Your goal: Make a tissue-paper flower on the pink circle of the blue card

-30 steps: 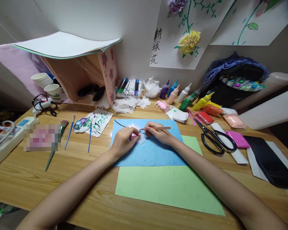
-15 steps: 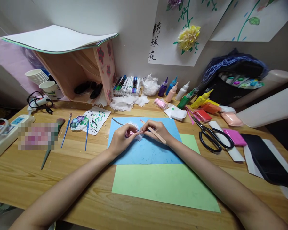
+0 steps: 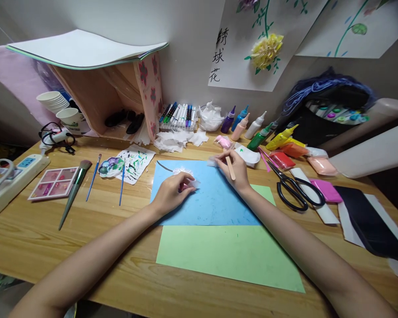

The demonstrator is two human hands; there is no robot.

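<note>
My left hand is closed over the blue paper, with a crumpled, translucent piece of film showing between thumb and fingers. A pinkish bit inside it is mostly hidden. My right hand, farther right, has a flat wooden craft stick tucked in its fingers. Its fingertips pinch a thin whitish scrap, tissue or film. Just beyond my left hand a white fluffy patch lies on the blue paper, near a dark curved line. Under the blue sheet lies green paper.
Black-handled scissors lie to the right beside a pink packet and a phone. Several paint bottles and torn tissue line the back. Paintbrushes and a makeup palette are on the left.
My right hand has moved away from my left, to the right and slightly back, carrying the craft stick and a thin whitish scrap. My left hand stays nearly in place.
</note>
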